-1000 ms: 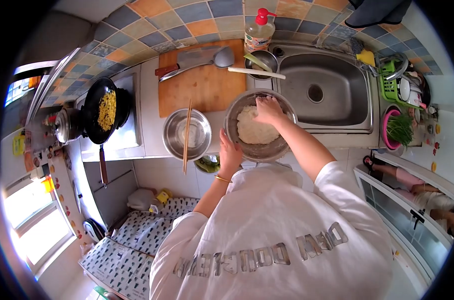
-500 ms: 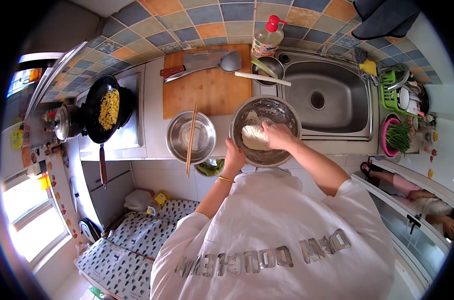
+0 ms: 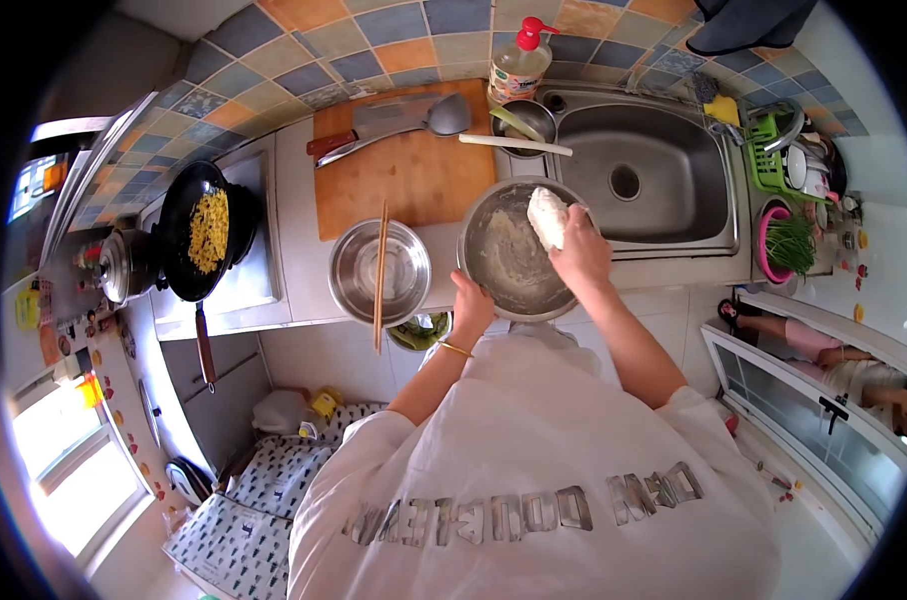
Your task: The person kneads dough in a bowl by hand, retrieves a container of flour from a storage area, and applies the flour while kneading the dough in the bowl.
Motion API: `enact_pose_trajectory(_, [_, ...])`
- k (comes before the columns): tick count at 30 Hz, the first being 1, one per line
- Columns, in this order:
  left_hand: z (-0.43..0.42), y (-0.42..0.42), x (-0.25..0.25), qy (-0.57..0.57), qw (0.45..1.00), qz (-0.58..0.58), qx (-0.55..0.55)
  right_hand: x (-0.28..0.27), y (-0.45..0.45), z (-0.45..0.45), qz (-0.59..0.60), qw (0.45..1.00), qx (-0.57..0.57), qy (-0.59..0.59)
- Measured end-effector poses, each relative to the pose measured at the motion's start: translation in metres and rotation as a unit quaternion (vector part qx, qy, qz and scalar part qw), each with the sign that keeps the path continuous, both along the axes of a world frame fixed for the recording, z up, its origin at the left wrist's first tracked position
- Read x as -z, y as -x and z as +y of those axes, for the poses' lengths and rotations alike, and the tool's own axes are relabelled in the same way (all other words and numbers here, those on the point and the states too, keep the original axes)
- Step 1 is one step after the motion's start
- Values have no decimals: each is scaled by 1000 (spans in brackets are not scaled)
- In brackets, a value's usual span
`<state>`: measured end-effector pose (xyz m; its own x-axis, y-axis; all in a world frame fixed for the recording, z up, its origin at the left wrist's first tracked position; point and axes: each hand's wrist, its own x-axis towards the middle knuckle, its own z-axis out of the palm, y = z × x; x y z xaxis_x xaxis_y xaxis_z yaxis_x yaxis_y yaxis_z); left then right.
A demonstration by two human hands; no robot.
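A lump of pale dough point(image 3: 547, 218) is held up on edge at the right side of a steel mixing bowl point(image 3: 509, 285), with my right hand point(image 3: 583, 250) closed on it. Smears of flour cover the bowl's inside. At the bowl's lower left rim, my left hand point(image 3: 472, 305) grips the edge, thumb up. Left of this bowl stands a second steel bowl point(image 3: 352, 275) with wooden chopsticks point(image 3: 381, 285) lying across it.
A cutting board point(image 3: 404, 190) holds a cleaver point(image 3: 374, 117) and a spatula point(image 3: 448, 114). A wok with yellow food point(image 3: 210, 232) stands left, the sink point(image 3: 664, 190) right. A soap bottle point(image 3: 519, 70) stands behind. A person point(image 3: 844, 370) is at far right.
My right hand has lifted the dough from the bowl's bottom and moved it up and right. The dough has gone from flat to folded on edge. My left hand stays at the rim.
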<state>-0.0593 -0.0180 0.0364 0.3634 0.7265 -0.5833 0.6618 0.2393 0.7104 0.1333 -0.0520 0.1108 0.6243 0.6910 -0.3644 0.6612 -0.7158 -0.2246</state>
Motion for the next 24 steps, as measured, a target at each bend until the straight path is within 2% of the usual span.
enact_pose_trajectory(2, [0,2,12,15,1000,-19,-4,38,19,-1,-73,996,-28,-34])
enact_pose_trajectory(4, [3,2,13,41,999,-24,-6,57,44,8,-89,996,-21,-11])
enact_pose_trajectory(6, [7,2,9,78,997,-15,-4,65,68,11,-59,998,-6,-21])
enact_pose_trajectory(8, [4,5,26,57,998,-32,-16,83,85,10,-57,998,-2,-34])
enact_pose_trajectory(12, [4,9,35,52,997,-57,-11,109,92,6,-55,985,9,-165])
enact_pose_trajectory(16, [7,6,24,80,995,-51,-9,109,26,-4,-41,959,54,-277])
enact_pose_trajectory(19, [8,5,20,105,993,-50,2,139,-11,8,69,943,153,-288])
enact_pose_trajectory(22, [12,4,21,111,993,-47,4,159,-17,34,180,951,200,-149])
enact_pose_trajectory(24, [11,4,15,109,992,-57,-4,169,-22,36,234,933,232,-143])
